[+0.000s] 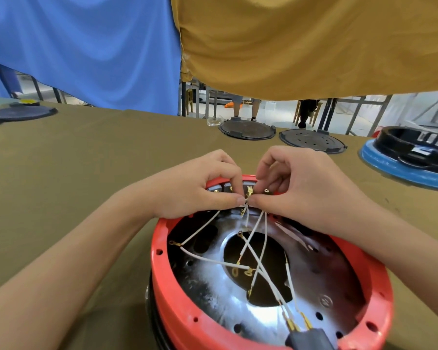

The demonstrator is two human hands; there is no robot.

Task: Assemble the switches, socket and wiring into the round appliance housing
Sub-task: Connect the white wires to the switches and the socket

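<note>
The red round housing (271, 263) sits on the table (74, 173) at lower centre of the frame. Both hands meet at its far rim, the left hand (200, 188) and right hand (299, 188) each pinching a white wire (248, 215) end at the brass switch terminals (249, 192). Risk: the crossed loose leads may tangle, or a connector may seat on the wrong tab.

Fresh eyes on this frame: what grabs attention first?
The red round housing at bottom centre, open side up, with white wires crisscrossing its shiny metal interior. At its far rim, the left hand and right hand meet fingertip to fingertip, pinching a wire end by the brass terminals. Behind, blue cloth and mustard cloth hang over the table.
</note>
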